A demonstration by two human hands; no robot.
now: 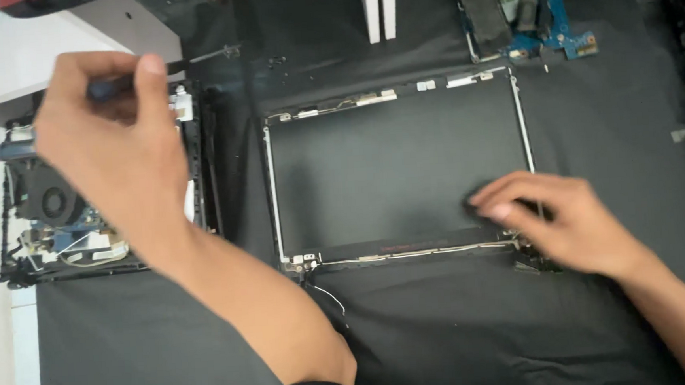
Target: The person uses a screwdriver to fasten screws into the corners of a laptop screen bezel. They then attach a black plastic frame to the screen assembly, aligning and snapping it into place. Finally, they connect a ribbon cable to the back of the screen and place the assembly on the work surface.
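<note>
Black screen panel (397, 173) between hands

We see a tabletop (463, 344) under black cloth. On it lie a screen panel (396, 169), an opened laptop base (66, 209) and a blue circuit board (525, 11)

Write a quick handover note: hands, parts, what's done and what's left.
Left hand: raised over the laptop base, gripping a screwdriver, tip pointing right.
Right hand: fingertips pressing on the lower right corner of the screen panel.
Panel lies flat on the black mat, metal frame exposed, bezel already off, a loose wire at its lower left hinge.
Base sits open at left, fan showing. Blue circuit board lies out at top right.
Left: panel remains in its frame; whether screws remain I cannot tell.
</note>
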